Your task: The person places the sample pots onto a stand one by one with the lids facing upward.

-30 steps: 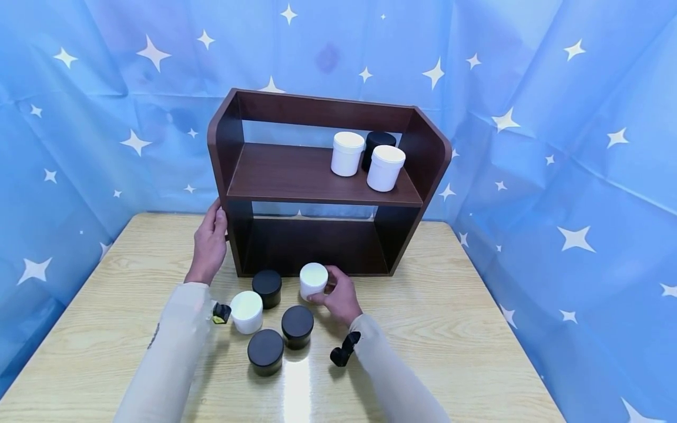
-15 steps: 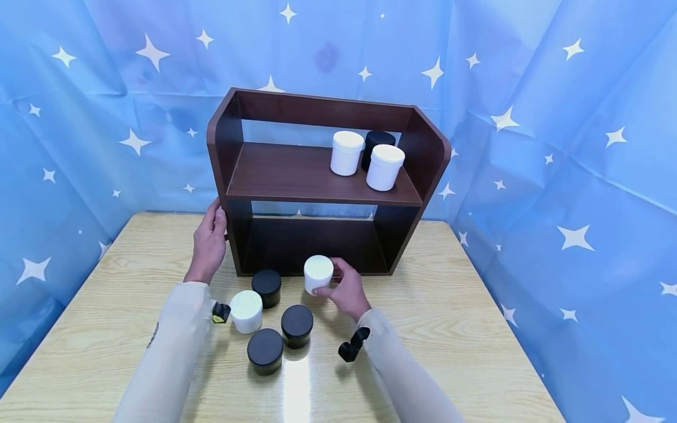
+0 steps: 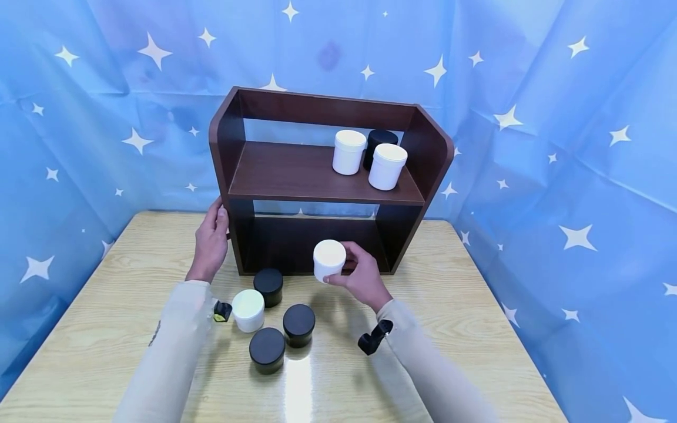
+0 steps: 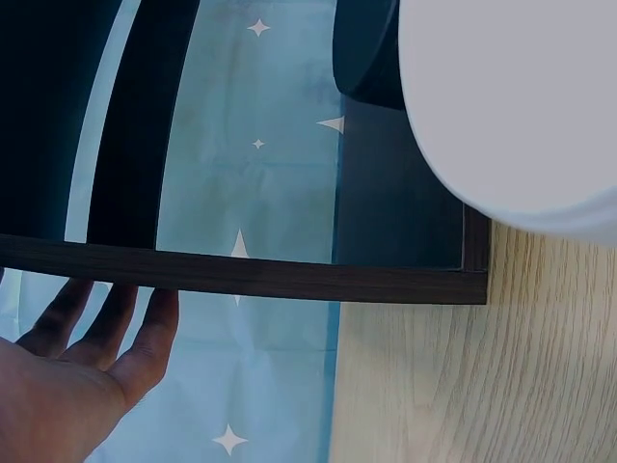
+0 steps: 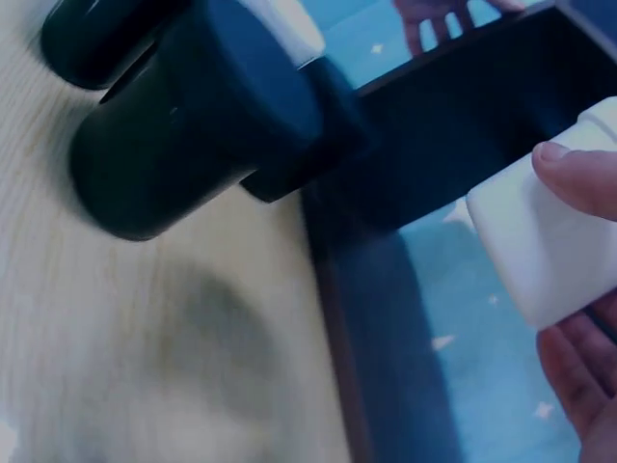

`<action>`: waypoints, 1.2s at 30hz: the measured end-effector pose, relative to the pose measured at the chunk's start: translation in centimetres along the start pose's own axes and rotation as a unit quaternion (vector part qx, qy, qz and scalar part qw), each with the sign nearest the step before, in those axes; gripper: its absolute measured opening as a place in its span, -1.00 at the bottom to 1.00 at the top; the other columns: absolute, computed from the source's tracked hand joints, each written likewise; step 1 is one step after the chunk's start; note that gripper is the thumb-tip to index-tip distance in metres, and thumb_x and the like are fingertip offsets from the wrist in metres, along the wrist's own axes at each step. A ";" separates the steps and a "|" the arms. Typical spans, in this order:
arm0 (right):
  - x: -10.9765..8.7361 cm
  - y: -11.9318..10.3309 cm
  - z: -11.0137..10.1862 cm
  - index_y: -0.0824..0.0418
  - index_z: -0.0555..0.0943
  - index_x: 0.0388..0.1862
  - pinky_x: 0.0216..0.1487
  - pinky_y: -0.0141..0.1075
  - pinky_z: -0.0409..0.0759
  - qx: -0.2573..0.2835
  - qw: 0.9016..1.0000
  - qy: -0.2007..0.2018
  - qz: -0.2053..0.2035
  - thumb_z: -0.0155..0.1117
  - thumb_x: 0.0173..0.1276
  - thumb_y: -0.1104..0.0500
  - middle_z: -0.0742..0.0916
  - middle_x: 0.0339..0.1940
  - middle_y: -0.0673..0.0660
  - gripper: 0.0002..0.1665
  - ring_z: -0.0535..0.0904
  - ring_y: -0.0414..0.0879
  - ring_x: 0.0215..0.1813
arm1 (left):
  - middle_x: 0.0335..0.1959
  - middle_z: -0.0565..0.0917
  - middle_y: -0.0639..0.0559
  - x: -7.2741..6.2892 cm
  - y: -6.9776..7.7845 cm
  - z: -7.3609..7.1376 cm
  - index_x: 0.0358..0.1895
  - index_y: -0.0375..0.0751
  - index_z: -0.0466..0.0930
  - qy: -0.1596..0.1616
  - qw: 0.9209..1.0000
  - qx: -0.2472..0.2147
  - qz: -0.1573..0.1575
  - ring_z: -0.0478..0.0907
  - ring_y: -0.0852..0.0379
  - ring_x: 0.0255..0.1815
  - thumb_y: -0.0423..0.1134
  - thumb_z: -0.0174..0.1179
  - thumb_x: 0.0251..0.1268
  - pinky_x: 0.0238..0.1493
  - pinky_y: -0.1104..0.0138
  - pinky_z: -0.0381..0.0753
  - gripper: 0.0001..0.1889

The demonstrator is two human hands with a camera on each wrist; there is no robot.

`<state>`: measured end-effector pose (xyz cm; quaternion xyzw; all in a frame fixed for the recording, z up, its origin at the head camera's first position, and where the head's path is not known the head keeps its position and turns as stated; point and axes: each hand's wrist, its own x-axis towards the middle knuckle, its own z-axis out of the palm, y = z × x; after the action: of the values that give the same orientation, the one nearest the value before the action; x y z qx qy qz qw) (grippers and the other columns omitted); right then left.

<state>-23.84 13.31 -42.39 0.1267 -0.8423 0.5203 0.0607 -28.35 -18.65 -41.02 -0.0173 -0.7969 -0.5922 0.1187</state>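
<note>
Fingers (image 5: pixel 567 374) and thumb of the right hand (image 3: pixel 366 279) pinch a white jar (image 3: pixel 329 260), raised over the worktop (image 3: pixel 449 329) at a brown rack's (image 3: pixel 317 109) near side; the left hand (image 3: pixel 210 242) touches its left side with spread fingers. Near left stand three black jars (image 3: pixel 267 348) and a second white jar (image 3: pixel 248 311); far right, the upper shelf (image 3: pixel 285 170) bears two white jars (image 3: pixel 388 169) and a black one (image 3: pixel 382 137)

Curtained-off workspace, star-print blue drapes (image 3: pixel 534 194), pale wood-grain table (image 3: pixel 455 294)

dk brown shelf (image 3: pixel 285 170), wht jars (image 3: pixel 329 258), blk jars (image 3: pixel 298 320), tan grained table (image 3: pixel 476 329), wht-starred blue curtain (image 3: pixel 534 205)
</note>
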 end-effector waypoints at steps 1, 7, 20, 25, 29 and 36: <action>0.0 -0.3 -0.2 0.15 0.56 0.20 0.13 -0.03 0.72 -0.002 1.000 -0.003 -0.003 0.69 -0.09 0.30 0.74 0.09 0.19 -0.20 0.69 0.07 0.08 | 0.66 0.10 0.01 0.0 0.0 0.0 0.63 0.31 -0.09 0.000 1.000 0.000 0.000 0.14 -0.18 0.63 0.31 -0.41 0.57 0.50 -0.25 0.28 -0.35; 0.1 -1.6 -1.0 0.13 0.54 0.24 0.17 0.05 0.69 -0.015 1.000 -0.022 -0.016 0.68 -0.05 0.24 0.71 0.13 0.17 -0.18 0.67 0.07 0.10 | 0.67 0.08 0.05 -0.1 0.0 0.0 0.63 0.34 -0.10 -0.005 1.000 0.000 -0.001 0.12 -0.17 0.63 0.32 -0.40 0.56 0.49 -0.25 0.28 -0.35; 0.4 -4.8 -3.2 0.13 0.52 0.24 0.16 0.10 0.68 -0.025 0.998 -0.023 -0.055 0.67 -0.02 0.21 0.70 0.14 0.16 -0.19 0.67 0.07 0.10 | 0.65 0.12 0.02 -0.1 0.1 0.1 0.63 0.33 -0.07 0.000 1.000 0.001 0.003 0.16 -0.17 0.61 0.31 -0.41 0.57 0.48 -0.25 0.30 -0.36; 0.5 -5.6 -3.8 0.14 0.52 0.27 0.13 -0.04 0.70 -0.017 0.997 -0.018 -0.066 0.67 -0.02 0.23 0.71 0.15 0.14 -0.17 0.67 0.03 0.10 | 0.65 0.12 0.02 -0.1 0.1 0.1 0.62 0.33 -0.07 0.000 1.000 0.000 0.000 0.15 -0.17 0.62 0.32 -0.41 0.56 0.49 -0.25 0.30 -0.36; 0.6 -6.4 -4.2 0.14 0.52 0.29 0.15 -0.01 0.69 -0.007 0.998 -0.019 -0.067 0.67 -0.02 0.22 0.70 0.17 0.15 -0.16 0.66 0.04 0.12 | 0.66 0.11 0.02 -0.1 0.0 0.1 0.63 0.33 -0.08 -0.001 1.000 -0.001 0.000 0.14 -0.17 0.62 0.30 -0.41 0.57 0.49 -0.25 0.29 -0.37; 0.9 -8.0 -4.9 0.16 0.50 0.31 0.23 0.12 0.64 -0.004 0.997 -0.022 -0.070 0.65 0.03 0.21 0.67 0.23 0.16 -0.17 0.64 0.10 0.19 | 0.66 0.11 0.03 0.0 0.0 0.0 0.62 0.35 -0.07 0.001 1.000 -0.001 0.002 0.14 -0.17 0.62 0.29 -0.41 0.58 0.48 -0.25 0.30 -0.38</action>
<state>-22.61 14.17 -33.11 0.1965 -0.8346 0.5086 0.0785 -28.36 -18.68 -41.04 -0.0189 -0.7959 -0.5930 0.1204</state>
